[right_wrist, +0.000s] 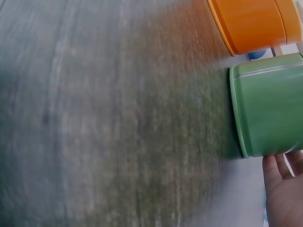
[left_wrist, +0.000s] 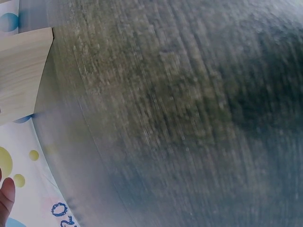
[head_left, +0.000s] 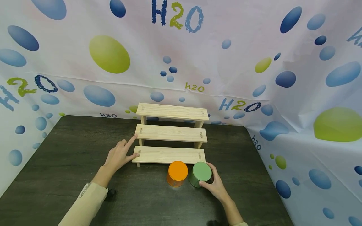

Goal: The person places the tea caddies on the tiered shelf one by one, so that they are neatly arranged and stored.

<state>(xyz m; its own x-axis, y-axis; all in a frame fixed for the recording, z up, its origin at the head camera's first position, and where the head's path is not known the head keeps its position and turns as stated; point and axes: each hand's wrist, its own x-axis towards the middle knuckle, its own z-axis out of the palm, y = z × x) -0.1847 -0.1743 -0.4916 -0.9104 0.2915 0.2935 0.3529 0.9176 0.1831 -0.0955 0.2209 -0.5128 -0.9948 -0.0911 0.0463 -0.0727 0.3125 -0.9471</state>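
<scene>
A three-tier wooden step shelf [head_left: 169,154] stands at the middle of the dark table. My left hand [head_left: 118,154] is at its left side, thumb and index finger spread; the index fingertip is right at the middle step's end, the thumb at the lowest step's. In the left wrist view part of the pale wood [left_wrist: 21,73] shows, with fingers [left_wrist: 6,198] at the lower left edge. My right hand [head_left: 216,185] grips a green lidded canister [head_left: 201,172] from its right side. Left of that, an orange lidded canister [head_left: 177,174] stands upright before the lowest step.
The dark wood-grain table [head_left: 147,204] reaches back to a white printed backdrop [head_left: 215,59] with blue and green spots, which also rises along both sides. A small black device [head_left: 111,194] sits by the left wrist.
</scene>
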